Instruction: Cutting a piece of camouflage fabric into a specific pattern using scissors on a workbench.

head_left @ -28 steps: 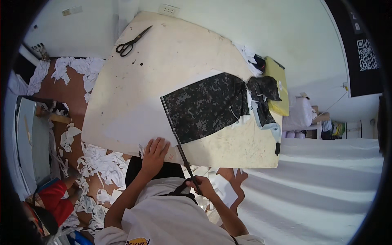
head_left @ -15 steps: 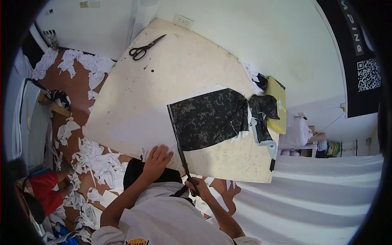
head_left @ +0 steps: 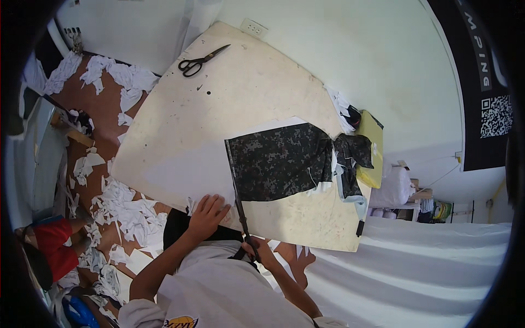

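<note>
My left hand [head_left: 208, 216] lies with fingers stretched out on a white sheet at the table's near edge. In my right hand [head_left: 259, 249] is a pair of dark scissors [head_left: 243, 221], seen almost edge-on and pointing away from me. Their tip reaches the left side of a dark camouflage cloth [head_left: 279, 164], which lies spread on the table over a white layer. How far apart the blades stand is hard to see. A crumpled camouflage piece with pale edges [head_left: 353, 150] sits at the cloth's right end.
A second pair of black scissors [head_left: 202, 61] rests on the pale table [head_left: 158, 131] toward the back. Beyond the table's right side stands a yellow box [head_left: 371, 145]. White scraps [head_left: 128, 213] cover the floor at left, near a person in red [head_left: 54, 246]. White cloth [head_left: 410, 262] hangs right.
The view has shifted slightly. My right hand and the scissors have moved a little up and left, while my left hand stays flat in place. The camouflage cloth looks unmoved.
</note>
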`<state>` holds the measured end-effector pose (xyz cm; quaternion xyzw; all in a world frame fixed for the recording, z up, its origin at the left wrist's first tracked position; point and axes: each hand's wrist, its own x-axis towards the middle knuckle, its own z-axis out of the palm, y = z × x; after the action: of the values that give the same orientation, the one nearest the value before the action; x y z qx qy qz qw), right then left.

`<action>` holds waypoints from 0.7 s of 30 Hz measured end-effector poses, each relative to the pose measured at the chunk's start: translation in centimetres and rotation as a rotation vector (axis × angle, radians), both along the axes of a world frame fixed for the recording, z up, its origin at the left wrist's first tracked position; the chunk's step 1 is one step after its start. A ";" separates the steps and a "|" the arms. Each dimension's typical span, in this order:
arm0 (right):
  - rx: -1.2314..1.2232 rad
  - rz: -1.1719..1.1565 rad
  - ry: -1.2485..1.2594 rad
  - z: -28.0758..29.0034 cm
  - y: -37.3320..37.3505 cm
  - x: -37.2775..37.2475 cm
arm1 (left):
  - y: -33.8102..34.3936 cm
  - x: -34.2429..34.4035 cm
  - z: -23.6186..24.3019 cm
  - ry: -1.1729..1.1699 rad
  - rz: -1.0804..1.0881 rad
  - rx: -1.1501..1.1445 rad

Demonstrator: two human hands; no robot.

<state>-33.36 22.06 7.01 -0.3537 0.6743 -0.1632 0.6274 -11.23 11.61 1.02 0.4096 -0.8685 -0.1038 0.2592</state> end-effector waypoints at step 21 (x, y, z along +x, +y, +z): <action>0.115 -0.037 -0.190 1.7 2.5 -0.5 | 0.0 -0.2 -0.7 -0.014 0.044 0.006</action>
<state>-33.91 24.56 8.73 -0.2876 0.6266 -0.1684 0.7045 -11.46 11.58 0.31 0.4302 -0.8607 -0.0980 0.2539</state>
